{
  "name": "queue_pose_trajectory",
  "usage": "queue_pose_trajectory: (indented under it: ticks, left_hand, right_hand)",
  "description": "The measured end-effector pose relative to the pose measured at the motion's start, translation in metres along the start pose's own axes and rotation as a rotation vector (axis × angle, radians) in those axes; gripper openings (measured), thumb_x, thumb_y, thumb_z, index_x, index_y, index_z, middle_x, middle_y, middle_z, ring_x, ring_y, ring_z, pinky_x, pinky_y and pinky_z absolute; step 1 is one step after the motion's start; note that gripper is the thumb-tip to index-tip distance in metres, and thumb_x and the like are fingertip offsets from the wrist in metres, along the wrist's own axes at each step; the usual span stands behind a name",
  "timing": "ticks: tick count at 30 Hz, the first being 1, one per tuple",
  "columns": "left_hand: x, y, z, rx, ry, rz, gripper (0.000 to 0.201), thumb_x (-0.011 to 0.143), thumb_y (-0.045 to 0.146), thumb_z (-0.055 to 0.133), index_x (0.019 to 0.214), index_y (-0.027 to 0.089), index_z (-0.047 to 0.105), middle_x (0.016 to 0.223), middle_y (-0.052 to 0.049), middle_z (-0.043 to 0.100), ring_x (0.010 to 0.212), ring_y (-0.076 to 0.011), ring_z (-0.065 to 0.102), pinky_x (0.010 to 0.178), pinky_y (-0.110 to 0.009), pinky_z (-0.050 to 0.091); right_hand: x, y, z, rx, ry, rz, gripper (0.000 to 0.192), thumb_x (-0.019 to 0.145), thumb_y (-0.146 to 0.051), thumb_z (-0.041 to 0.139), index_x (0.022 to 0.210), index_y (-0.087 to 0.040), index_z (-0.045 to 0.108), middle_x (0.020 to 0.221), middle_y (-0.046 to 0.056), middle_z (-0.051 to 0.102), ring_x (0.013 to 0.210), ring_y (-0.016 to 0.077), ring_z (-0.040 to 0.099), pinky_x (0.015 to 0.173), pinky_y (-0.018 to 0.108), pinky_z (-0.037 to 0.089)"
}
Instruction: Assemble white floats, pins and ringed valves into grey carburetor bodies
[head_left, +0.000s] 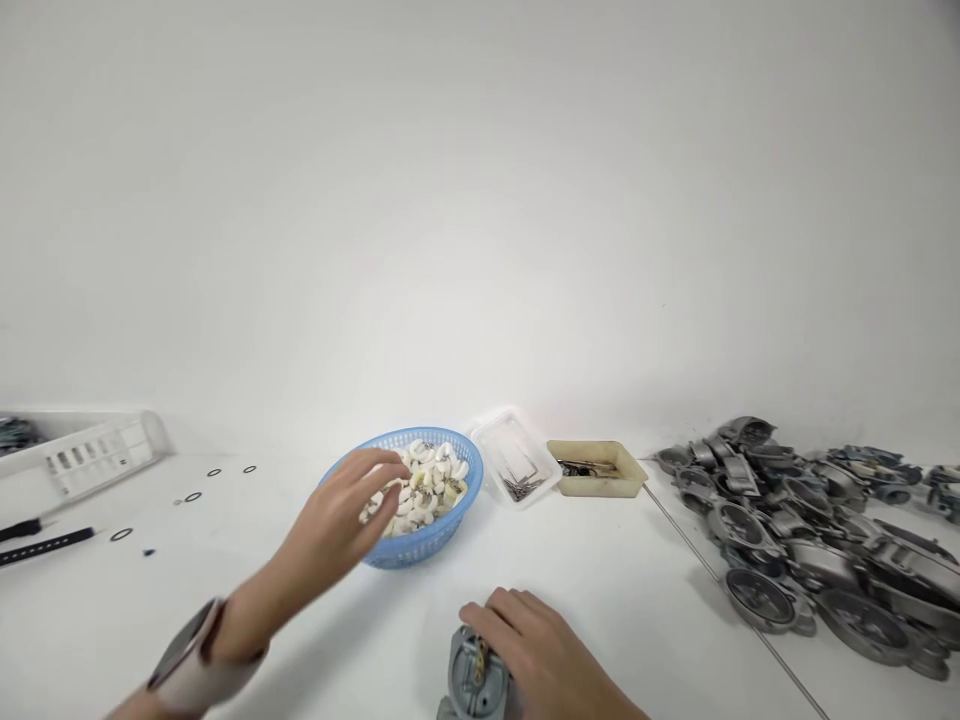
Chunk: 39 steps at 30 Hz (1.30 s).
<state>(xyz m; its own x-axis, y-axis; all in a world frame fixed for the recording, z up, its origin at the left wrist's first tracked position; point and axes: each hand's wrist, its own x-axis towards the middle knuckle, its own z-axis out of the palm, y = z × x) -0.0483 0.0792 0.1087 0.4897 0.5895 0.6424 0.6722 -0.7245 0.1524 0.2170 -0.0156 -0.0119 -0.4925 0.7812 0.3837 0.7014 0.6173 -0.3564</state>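
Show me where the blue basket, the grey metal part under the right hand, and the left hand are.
blue basket point(420, 548): head view, on its front wall.
grey metal part point(471, 682): head view, on its round face.
left hand point(346, 515): head view, on the back of the hand.

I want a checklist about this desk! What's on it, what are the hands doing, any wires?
Surface: white table, a seam line running across its right side.
Job's things: blue basket of small white parts; grey metal housing at the near edge.
Clutter: clear tray and beige tray holding small metal bits; pile of grey castings; black rings; white crate; black strips.
Grippers: left hand reaches into the basket, watch on wrist; right hand rests on the housing.
Cables: nothing seen.
Surroundings: plain white wall.
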Motion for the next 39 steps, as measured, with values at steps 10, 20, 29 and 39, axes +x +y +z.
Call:
queue_pose_trajectory:
  ticks: [10, 20, 29, 39]
  left_hand:
    - [0.059, -0.073, 0.052, 0.243, -0.647, 0.028, 0.021, 0.103, 0.021, 0.06, 0.122, 0.019, 0.069, 0.118, -0.008, 0.07, 0.107, -0.0232, 0.068, 0.093, -0.041, 0.057]
    - [0.074, -0.077, 0.073, 0.517, -0.74, 0.078, 0.027, 0.102, 0.033, 0.066, 0.124, 0.017, 0.066, 0.125, -0.009, 0.067, 0.107, -0.0238, 0.068, 0.091, -0.044, 0.06]
    - [0.079, -0.073, 0.076, 0.668, -0.649, 0.185, 0.027, 0.103, 0.033, 0.066, 0.124, 0.017, 0.066, 0.126, -0.01, 0.067, 0.109, -0.0245, 0.068, 0.094, -0.046, 0.059]
    - [0.065, -0.087, 0.074, 0.725, -0.64, 0.258, 0.031, 0.102, 0.032, 0.067, 0.129, 0.017, 0.064, 0.132, -0.01, 0.064, 0.114, -0.0264, 0.066, 0.096, -0.048, 0.058]
  right_hand:
    - [0.004, 0.002, 0.009, -0.012, -0.021, -0.021, 0.075, 0.078, -0.082, 0.069, 0.128, -0.027, 0.059, 0.102, 0.005, 0.065, 0.085, 0.0254, 0.062, 0.078, 0.034, 0.046]
    - [0.002, 0.003, 0.02, -0.029, 0.004, 0.0, 0.081, 0.071, -0.086, 0.073, 0.128, -0.029, 0.057, 0.106, 0.004, 0.063, 0.095, 0.0295, 0.061, 0.091, 0.042, 0.047]
    - [0.004, 0.001, 0.017, 0.007, 0.022, -0.018, 0.079, 0.072, -0.081, 0.076, 0.127, -0.029, 0.056, 0.109, 0.004, 0.063, 0.099, 0.0306, 0.061, 0.097, 0.047, 0.047]
    - [0.001, -0.004, 0.01, 0.064, 0.038, -0.003, 0.075, 0.072, -0.071, 0.082, 0.13, -0.031, 0.058, 0.111, 0.005, 0.064, 0.101, 0.0321, 0.063, 0.096, 0.047, 0.048]
